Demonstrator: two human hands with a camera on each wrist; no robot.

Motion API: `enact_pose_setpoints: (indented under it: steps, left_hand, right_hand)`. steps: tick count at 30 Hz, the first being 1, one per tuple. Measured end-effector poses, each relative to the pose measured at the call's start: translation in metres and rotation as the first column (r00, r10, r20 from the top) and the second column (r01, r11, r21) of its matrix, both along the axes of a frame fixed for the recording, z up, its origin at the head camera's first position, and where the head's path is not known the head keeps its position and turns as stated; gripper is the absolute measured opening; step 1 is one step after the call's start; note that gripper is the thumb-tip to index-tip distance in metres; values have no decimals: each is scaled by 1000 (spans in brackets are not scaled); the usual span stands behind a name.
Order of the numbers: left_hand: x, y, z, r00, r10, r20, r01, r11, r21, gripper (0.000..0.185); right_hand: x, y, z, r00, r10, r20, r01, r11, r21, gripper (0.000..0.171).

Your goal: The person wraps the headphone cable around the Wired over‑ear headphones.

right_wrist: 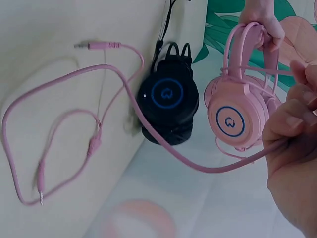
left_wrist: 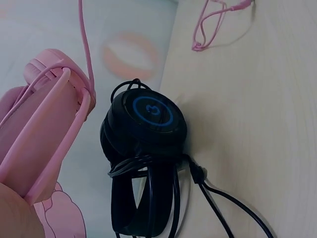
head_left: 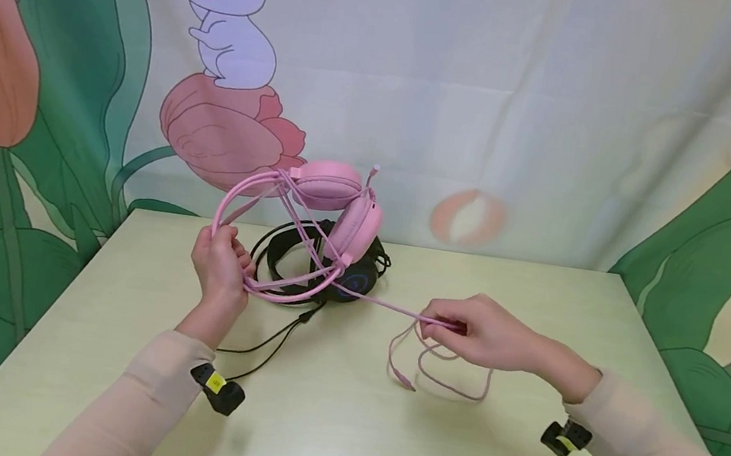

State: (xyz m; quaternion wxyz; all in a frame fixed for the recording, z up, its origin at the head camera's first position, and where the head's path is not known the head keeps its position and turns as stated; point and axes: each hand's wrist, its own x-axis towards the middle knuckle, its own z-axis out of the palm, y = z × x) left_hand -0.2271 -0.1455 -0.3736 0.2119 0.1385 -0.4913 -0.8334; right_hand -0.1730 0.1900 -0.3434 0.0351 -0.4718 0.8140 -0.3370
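My left hand point(head_left: 222, 267) grips the headband of a pink headset point(head_left: 354, 230), holding it up above the table, its ear cups toward the back right. Part of the pink cable point(head_left: 376, 303) wraps around the headband and ear cups. From there it runs taut to my right hand point(head_left: 484, 330), whose thumb and fingers pinch it. Beyond that hand the cable's loose end drops in a loop onto the table. In the right wrist view this end splits into two branches, each with a plug point(right_wrist: 96, 45). Round logos mark the ear cups.
A black headset point(left_wrist: 143, 119) lies on the table behind the pink one, its own black cable point(head_left: 266, 350) coiled about it and trailing toward the front left. The pale wooden table point(head_left: 339, 425) ends at a printed curtain point(head_left: 424, 97) with a rabbit and flowers.
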Motion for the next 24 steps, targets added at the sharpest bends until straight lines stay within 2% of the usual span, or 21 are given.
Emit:
enact_pose_setpoints:
  steps: [10,15,19,24]
  left_hand:
    - [-1,-3,-1,1000,23,-17,-23,1000,0,10]
    - [0,-3,-1,1000,17,-4,-17,997,-80,11]
    - [3,-2,0,1000,-4,31,10,984,-176,11]
    - [6,2,-1,999,-42,23,46,971,-234,11]
  right_hand:
    - [-1,5,46,996,49,-78,-38,990,135,15]
    - [-5,6,71,985,54,-166,-36,994,107,15]
    - [-14,8,86,958,47,-281,-35,998,45,17]
    - [-28,12,93,894,0,-448,-21,999,-43,3]
